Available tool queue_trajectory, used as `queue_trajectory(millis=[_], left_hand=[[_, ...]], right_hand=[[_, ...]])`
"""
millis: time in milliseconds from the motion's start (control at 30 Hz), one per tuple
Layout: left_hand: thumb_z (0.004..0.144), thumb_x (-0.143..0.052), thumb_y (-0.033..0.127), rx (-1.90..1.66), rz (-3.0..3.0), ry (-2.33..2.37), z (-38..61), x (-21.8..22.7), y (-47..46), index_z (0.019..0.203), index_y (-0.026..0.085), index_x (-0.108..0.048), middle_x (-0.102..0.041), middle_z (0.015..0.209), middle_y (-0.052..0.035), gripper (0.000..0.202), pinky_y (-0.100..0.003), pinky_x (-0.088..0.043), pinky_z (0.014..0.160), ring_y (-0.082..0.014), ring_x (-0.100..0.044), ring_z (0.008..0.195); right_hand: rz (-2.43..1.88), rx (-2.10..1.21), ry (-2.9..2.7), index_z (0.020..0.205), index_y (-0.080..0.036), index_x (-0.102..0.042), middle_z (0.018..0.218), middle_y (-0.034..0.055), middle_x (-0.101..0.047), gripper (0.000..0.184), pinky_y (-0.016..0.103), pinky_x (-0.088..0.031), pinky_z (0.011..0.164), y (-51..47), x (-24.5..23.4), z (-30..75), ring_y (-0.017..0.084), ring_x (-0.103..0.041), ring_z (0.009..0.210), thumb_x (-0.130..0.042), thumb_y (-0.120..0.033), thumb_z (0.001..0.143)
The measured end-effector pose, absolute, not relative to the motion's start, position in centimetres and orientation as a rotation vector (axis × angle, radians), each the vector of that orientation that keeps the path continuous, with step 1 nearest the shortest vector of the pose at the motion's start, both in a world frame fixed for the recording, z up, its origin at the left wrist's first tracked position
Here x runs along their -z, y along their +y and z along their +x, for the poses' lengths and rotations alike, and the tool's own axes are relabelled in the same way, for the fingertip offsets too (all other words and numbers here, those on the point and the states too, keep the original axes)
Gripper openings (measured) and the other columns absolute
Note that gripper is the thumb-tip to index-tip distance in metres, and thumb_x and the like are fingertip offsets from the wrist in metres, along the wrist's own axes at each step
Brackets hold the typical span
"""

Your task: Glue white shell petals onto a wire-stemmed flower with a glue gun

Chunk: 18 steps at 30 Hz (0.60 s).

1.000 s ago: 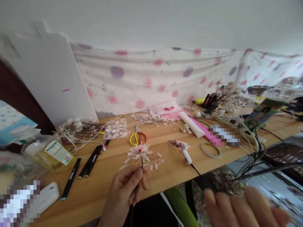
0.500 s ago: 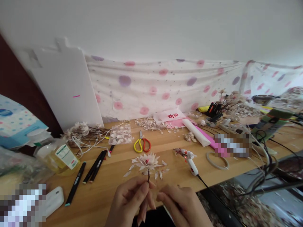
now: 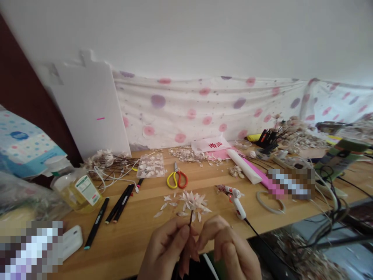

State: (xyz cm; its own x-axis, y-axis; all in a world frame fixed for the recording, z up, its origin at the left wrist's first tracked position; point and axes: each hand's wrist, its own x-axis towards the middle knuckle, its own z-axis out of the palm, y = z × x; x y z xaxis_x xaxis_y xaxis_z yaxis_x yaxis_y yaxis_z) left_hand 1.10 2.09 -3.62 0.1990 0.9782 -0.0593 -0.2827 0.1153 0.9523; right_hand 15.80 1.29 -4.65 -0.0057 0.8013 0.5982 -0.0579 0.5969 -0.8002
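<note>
The right hand (image 3: pixel 230 249) had come in, fingers curled, beside the left hand (image 3: pixel 166 249) — which gripped the thin stem (image 3: pixel 190 219) of a pale flower (image 3: pixel 194 202) — its own hold unclear.

A small handmade flower (image 3: pixel 194 202) stands almost upright above the bench (image 3: pixel 131 243). It has many narrow, pointed petals in white with a very light pink colour, and they open outward in several layers. Under it is a dark thin stem (image 3: pixel 190 219). The left hand (image 3: pixel 166 249) pinches this stem between its fingers, and the flower head stays over the hand. The right hand (image 3: pixel 230 249) is curled just beside the stem, but I cannot tell if it touches. Some loose petals (image 3: pixel 166 203) lie on the bench, near the flower, mostly at its left side and apart from each other.
</note>
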Motion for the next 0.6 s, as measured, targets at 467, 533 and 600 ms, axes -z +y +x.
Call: queue_trajectory(millis=[467,533,600], left_hand=[[0.081,-0.07,0.058,-1.196,1.105,1.003,1.3,3.0,2.1,0.067,0.02,-0.071,-0.061,0.059,-0.001,0.041,-0.024,-0.043,0.051,-0.0126,-0.052,0.051],[0.081,-0.069,0.059,-1.193,1.121,1.029,1.4,3.1,2.0,0.066,0.02,-0.071,-0.06,0.059,-0.0003,0.041,-0.024,-0.043,0.051,-0.013,-0.052,0.052],[0.082,-0.068,0.058,-1.201,1.146,1.05,1.6,3.2,2.0,0.069,0.021,-0.072,-0.059,0.06,0.0001,0.039,-0.024,-0.043,0.052,-0.0134,-0.052,0.052]], right_hand=[[-0.92,-0.926,-1.358,0.078,-0.02,-0.06,0.063,-0.005,-0.043,0.032,0.022,-0.039,0.052,3.1,6.5,15.4,0.011,-0.043,0.056,-0.067,-0.05,0.088],[-0.95,-1.033,-1.296,0.08,-0.019,-0.065,0.058,-0.0065,-0.037,0.03,0.022,-0.037,0.048,3.2,6.8,15.0,0.01,-0.04,0.051,-0.068,-0.049,0.087],[-0.941,-1.15,-1.228,0.089,-0.019,-0.071,0.055,-0.0057,-0.041,0.029,0.023,-0.04,0.047,3.2,7.0,14.7,0.011,-0.043,0.048,-0.068,-0.048,0.088]])
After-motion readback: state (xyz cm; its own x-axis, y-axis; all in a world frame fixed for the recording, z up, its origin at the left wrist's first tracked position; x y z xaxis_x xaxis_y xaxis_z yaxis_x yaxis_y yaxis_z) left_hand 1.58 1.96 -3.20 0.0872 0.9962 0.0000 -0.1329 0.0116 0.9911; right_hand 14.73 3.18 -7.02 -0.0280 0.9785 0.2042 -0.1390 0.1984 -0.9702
